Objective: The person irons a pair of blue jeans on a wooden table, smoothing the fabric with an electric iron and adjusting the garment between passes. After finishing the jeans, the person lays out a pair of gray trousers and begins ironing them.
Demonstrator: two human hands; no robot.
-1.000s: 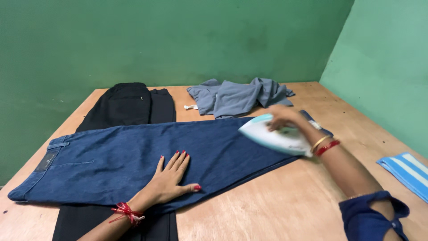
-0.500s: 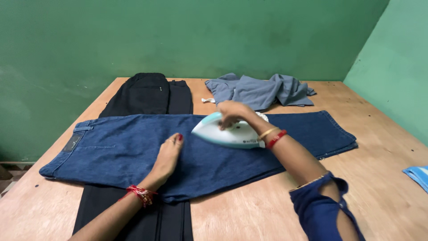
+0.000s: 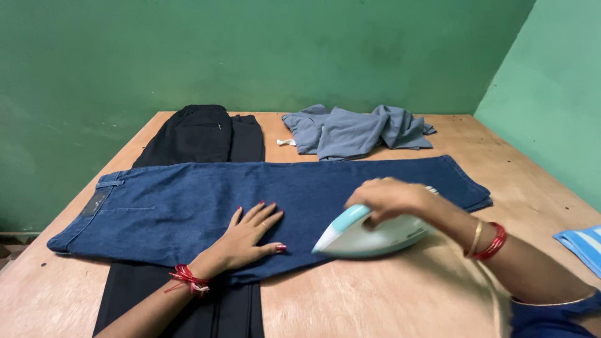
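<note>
Since half a second ago the iron [image 3: 369,235] has slid from the middle of the jeans [image 3: 206,206] down to their near edge, its pointed nose now aimed left toward the spread fingers. Over the same time the left hand [image 3: 247,238] has turned from edge-on to flat, palm down, fingers fanned wide on the denim, gripping nothing; a red thread band circles that wrist. Wrapped around the handle of the iron, the right hand [image 3: 388,197] holds it firmly, bangles showing on the forearm.

From the head view, the jeans lie flat across the wooden table [image 3: 400,294], waistband to the left, hems to the right, their weave coarse and dark blue. Under them, running away from the camera, lie black trousers [image 3: 200,134], smooth and matte. A crumpled grey garment [image 3: 357,131] sits near the far edge, well apart from the hands. Striped blue-and-white cloth [image 3: 582,247] shows at the right border.
</note>
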